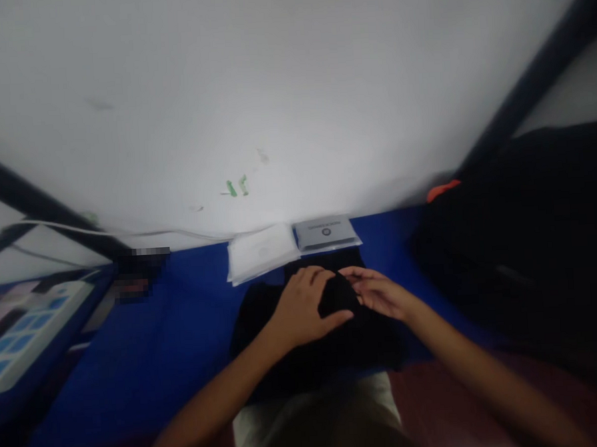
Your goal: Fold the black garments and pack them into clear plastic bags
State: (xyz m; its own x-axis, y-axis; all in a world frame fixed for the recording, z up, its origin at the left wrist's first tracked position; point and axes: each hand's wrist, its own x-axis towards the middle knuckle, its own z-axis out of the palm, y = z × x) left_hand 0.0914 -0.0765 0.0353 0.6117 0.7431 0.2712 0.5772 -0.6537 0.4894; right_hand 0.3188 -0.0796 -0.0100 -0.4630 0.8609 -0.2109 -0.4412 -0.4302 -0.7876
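A piece of black cloth (pixel 330 355), perhaps a garment, lies folded in front of me on the blue tabletop (pixel 184 329). My left hand (pixel 305 306) rests on top of it, thumb out to the side and fingers apart. Beside it, my right hand (pixel 379 292) pinches a raised fold of the same black material between thumb and fingers. The dark fabric hides its own folds and edges, so its exact kind cannot be made out.
White plastic bags (pixel 262 252) lie beyond the cloth, against the wall, with a packaged grey item (pixel 326 234) to their right. A large black mass (pixel 525 258) takes up the right side. At far left stands a pale case with blue squares (pixel 28 331).
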